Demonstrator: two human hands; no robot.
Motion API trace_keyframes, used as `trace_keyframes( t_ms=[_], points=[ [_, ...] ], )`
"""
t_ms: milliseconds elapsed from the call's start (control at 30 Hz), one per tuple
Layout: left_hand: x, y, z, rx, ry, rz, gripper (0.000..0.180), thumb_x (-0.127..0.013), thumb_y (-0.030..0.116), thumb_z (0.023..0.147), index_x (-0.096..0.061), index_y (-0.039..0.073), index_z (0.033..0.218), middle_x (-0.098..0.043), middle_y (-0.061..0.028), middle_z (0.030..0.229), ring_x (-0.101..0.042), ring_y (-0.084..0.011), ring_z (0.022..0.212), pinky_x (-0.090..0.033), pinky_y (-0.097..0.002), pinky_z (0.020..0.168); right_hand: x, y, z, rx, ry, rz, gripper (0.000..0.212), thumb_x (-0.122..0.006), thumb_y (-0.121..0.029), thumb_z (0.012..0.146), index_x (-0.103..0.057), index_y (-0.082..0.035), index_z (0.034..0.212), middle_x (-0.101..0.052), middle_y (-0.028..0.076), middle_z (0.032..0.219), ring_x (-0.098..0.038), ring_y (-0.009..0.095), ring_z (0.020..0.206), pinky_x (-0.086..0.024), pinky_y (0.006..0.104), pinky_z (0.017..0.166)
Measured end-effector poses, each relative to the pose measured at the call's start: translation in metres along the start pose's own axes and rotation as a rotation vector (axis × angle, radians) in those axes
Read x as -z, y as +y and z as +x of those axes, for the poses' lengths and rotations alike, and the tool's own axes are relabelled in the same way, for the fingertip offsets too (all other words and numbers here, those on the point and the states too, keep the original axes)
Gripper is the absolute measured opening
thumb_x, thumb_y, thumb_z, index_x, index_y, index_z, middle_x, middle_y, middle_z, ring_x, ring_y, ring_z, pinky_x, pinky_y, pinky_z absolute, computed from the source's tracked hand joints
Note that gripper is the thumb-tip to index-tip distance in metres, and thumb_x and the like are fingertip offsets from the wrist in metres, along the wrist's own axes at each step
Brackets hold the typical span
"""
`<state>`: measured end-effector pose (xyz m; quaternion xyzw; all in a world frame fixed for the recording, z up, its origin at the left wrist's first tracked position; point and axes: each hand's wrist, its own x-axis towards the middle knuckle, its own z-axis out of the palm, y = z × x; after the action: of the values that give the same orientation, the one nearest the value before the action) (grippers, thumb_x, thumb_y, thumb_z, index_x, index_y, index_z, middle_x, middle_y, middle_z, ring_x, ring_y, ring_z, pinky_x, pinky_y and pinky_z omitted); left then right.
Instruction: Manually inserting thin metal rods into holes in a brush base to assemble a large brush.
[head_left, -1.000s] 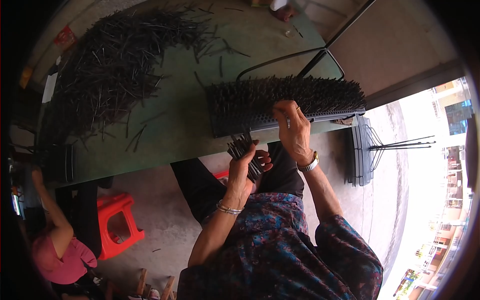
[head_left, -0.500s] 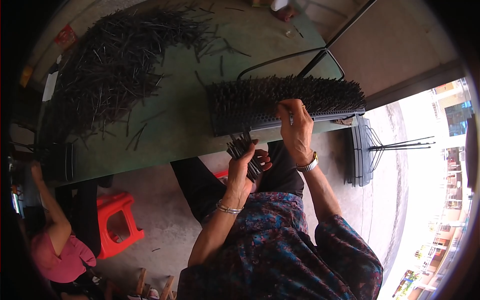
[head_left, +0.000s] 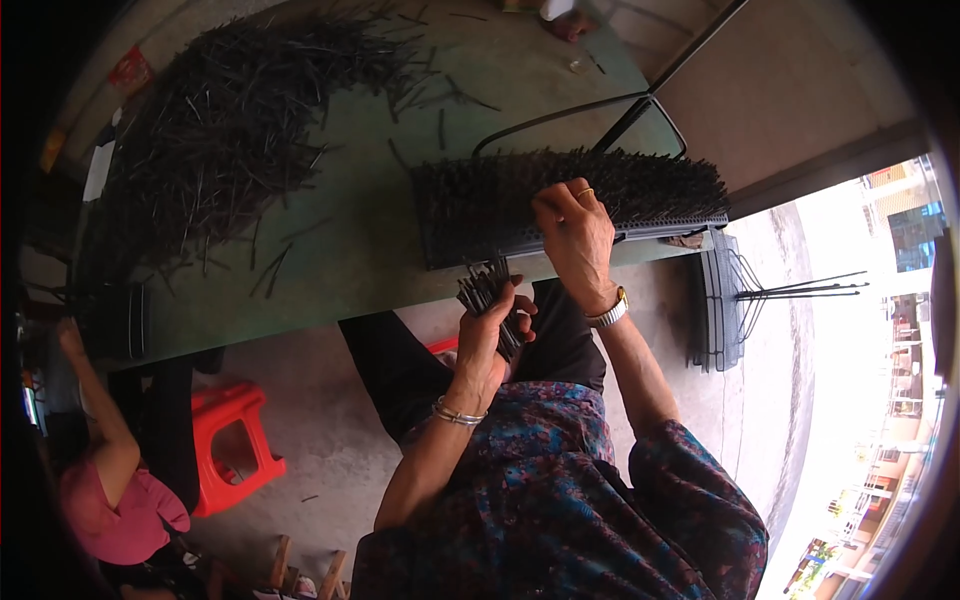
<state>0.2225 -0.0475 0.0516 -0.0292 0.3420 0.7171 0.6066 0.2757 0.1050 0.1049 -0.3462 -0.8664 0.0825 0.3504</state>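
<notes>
My left hand (head_left: 490,325) is wrapped round a bundle of thin black sticks (head_left: 485,287), held upright just off the table's near edge. My right hand (head_left: 577,235) is at the front edge of a long black perforated rack (head_left: 520,243), its fingers pinched together. What those fingers hold, if anything, is hidden by the hand. Many black sticks (head_left: 640,180) stand densely packed in the rack's holes. A large loose heap of similar black sticks (head_left: 230,120) lies on the left of the green table (head_left: 370,230).
A bent metal frame (head_left: 560,115) rises behind the rack. Beyond the table's right end is a stack of dark racks (head_left: 718,305) with long rods. At left, a person in a pink top (head_left: 120,505) works near a red plastic stool (head_left: 235,450).
My right hand has shifted a little to the left and up along the rack's front edge. My left hand keeps its bundle in nearly the same place.
</notes>
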Motion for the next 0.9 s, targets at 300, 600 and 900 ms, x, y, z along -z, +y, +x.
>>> trace_keyframes(
  t_ms=[300, 600, 900],
  points=[
    [-0.002, -0.003, -0.002, -0.030, 0.039, -0.011, 0.029, -0.063, 0.025, 0.095, -0.060, 0.000, 0.111, -0.066, -0.0123, 0.084, -0.054, -0.0145, 0.059, -0.047, -0.0289, 0.052, -0.003, 0.006, -0.003, -0.057, 0.031, 0.017, 0.005, -0.069, -0.013, 0.082, -0.067, -0.011, 0.087, -0.058, 0.004, 0.081, -0.059, 0.023, 0.070, -0.046, 0.0374, 0.063],
    [-0.001, -0.002, -0.003, -0.044, 0.042, -0.051, 0.026, -0.066, 0.022, 0.093, -0.061, 0.000, 0.106, -0.068, -0.0140, 0.085, -0.062, -0.0167, 0.061, -0.047, -0.0265, 0.050, 0.002, 0.002, -0.018, 0.034, 0.042, -0.066, 0.016, -0.070, -0.018, 0.085, -0.074, -0.017, 0.100, -0.059, 0.003, 0.086, -0.056, 0.023, 0.071, -0.044, 0.0362, 0.065],
    [-0.001, 0.001, -0.008, -0.068, 0.011, 0.047, 0.029, -0.070, 0.025, 0.091, -0.063, 0.001, 0.106, -0.070, -0.0137, 0.089, -0.064, -0.0165, 0.064, -0.047, -0.0262, 0.050, 0.034, -0.013, -0.032, -0.166, -0.482, 0.396, 0.026, -0.067, -0.015, 0.088, -0.068, -0.004, 0.112, -0.067, 0.011, 0.088, -0.065, 0.018, 0.074, -0.049, 0.0302, 0.064]
  ],
)
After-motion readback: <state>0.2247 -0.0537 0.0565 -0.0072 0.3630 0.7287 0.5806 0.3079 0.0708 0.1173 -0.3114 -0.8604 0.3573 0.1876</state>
